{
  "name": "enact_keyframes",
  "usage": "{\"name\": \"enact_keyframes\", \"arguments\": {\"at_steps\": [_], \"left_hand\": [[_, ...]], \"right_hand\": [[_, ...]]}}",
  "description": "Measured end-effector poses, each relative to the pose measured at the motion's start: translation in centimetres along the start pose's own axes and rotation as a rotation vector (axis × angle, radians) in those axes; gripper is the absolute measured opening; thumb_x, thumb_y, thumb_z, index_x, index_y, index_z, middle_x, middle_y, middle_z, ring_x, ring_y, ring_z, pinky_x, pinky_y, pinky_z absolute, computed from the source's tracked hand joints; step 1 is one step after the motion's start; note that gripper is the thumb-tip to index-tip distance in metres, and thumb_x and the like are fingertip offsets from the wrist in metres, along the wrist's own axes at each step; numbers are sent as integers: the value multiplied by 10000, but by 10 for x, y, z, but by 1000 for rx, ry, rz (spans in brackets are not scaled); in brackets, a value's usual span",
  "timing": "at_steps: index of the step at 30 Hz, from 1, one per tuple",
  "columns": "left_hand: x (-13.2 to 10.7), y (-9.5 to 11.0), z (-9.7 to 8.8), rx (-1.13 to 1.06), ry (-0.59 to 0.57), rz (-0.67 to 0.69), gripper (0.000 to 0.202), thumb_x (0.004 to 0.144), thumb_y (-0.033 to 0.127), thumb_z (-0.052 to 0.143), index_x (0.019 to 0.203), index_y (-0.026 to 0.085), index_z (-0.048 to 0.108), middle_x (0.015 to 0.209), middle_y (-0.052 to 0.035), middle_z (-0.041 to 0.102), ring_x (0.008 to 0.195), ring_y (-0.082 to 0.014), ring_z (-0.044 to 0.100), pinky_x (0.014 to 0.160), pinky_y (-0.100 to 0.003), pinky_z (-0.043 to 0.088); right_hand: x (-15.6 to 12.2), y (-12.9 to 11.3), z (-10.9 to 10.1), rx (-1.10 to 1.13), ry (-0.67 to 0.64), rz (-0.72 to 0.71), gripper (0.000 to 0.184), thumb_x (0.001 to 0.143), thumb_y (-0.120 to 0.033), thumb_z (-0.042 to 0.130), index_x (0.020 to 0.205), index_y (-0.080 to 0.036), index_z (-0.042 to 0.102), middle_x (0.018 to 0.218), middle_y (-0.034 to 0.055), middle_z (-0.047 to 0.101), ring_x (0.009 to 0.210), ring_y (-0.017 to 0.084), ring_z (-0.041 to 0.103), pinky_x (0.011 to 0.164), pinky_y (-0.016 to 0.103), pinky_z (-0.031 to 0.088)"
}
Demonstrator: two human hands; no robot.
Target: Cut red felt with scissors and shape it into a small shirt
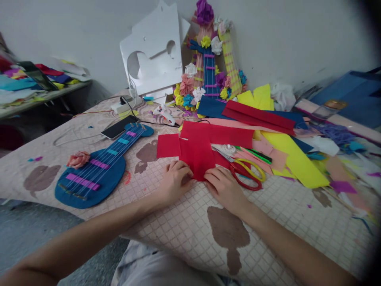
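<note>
A sheet of red felt [199, 147] lies on the patterned table cover [184, 222] in front of me. My left hand [175, 179] pinches its near edge with curled fingers. My right hand [224, 186] presses and grips the same edge from the right. Red-and-yellow-handled scissors [244, 168] lie just right of my right hand, on the felt's edge. A separate red felt square [168, 145] lies to the left of the sheet.
A blue felt guitar [98, 171] with a pink felt rose [77, 159] lies at left, a phone [118, 128] behind it. Yellow, red and blue felt sheets [285, 155] pile at right. Felt guitars with flowers [210, 67] and a white cut-out board [154, 55] lean on the wall. A glue gun [164, 113] lies mid-table.
</note>
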State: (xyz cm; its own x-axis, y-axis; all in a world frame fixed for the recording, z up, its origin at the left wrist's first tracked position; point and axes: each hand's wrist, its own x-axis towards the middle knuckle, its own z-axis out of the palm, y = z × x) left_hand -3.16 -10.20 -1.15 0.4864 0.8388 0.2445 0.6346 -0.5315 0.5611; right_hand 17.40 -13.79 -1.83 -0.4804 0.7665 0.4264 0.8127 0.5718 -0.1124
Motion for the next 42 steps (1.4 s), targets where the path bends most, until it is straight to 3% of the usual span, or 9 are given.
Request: {"name": "enact_keyframes", "arguments": {"at_steps": [7, 12, 16, 18, 22, 27, 32, 37, 42], "left_hand": [[3, -2, 1, 94, 32, -26, 77, 803, 234, 590, 745, 184, 588, 911, -27, 607, 932, -203, 511, 845, -383, 339], [-3, 2, -10, 136, 130, 54, 139, 868, 196, 498, 976, 192, 586, 1040, -48, 624, 1025, -204, 505, 895, -393, 352], [-13, 10, -12, 248, -14, 310, 315, 940, 209, 395, 1222, 238, 534, 1255, -42, 589, 1252, -217, 411, 1087, -477, 190], [-18, 12, -9, 325, -75, 367, 357, 952, 254, 383, 1291, 225, 492, 1347, -50, 535, 1331, -242, 338, 1126, -523, 69], [-27, 10, -4, 418, -129, 352, 489, 941, 395, 394, 1374, 170, 412, 1459, -84, 410, 1404, -300, 210, 1124, -572, -57], [-32, 6, -4, 448, -164, 345, 623, 915, 528, 378, 1420, 164, 352, 1499, -84, 342, 1419, -327, 161, 1123, -593, -59], [-38, 6, -9, 490, -173, 333, 618, 918, 525, 374, 1396, 133, 394, 1486, -95, 363, 1419, -323, 168, 1130, -592, -44], [-46, 3, -17, 492, -151, 297, 583, 914, 495, 411, 1383, 150, 414, 1482, -93, 371, 1412, -319, 200, 1138, -592, -1], [-44, -5, -22, 456, -112, 249, 475, 919, 327, 460, 1365, 167, 427, 1455, -113, 409, 1396, -318, 241, 1121, -605, 100]], "right_hand": [[0, 0, -1, 5, -4, 7, 141, 899, -178, 511, 949, -158, 641, 988, 83, 651, 946, 227, 542, 871, 399, 463], [1, 0, -2, 13, -6, 5, 149, 900, -179, 509, 949, -159, 649, 978, 90, 656, 955, 229, 558, 861, 402, 480], [-1, 0, 0, 27, 7, -2, 177, 904, -177, 498, 986, -157, 653, 1026, 106, 659, 984, 232, 575, 870, 418, 498], [-4, -1, -1, 32, 37, -17, 215, 909, -179, 487, 1050, -147, 646, 1098, 121, 652, 1045, 237, 570, 906, 428, 494], [-10, -10, -8, 21, -18, -62, 379, 928, -251, 472, 1262, -86, 543, 1313, 162, 559, 1246, 258, 470, 1019, 447, 439], [-22, -17, -14, 28, -215, -116, 623, 930, -413, 453, 1431, -66, 327, 1487, 164, 355, 1400, 267, 253, 1091, 506, 353], [-35, -12, -12, 1, -248, -65, 621, 938, -399, 439, 1462, -112, 271, 1495, 153, 338, 1396, 255, 268, 1093, 526, 337], [-38, -5, -15, -88, -143, 10, 493, 925, -318, 468, 1371, -109, 445, 1417, 163, 463, 1344, 309, 362, 1055, 580, 358], [-17, 1, -24, -81, -34, -5, 319, 896, -145, 451, 1170, -143, 615, 1218, 144, 625, 1180, 280, 527, 983, 495, 454]]}}
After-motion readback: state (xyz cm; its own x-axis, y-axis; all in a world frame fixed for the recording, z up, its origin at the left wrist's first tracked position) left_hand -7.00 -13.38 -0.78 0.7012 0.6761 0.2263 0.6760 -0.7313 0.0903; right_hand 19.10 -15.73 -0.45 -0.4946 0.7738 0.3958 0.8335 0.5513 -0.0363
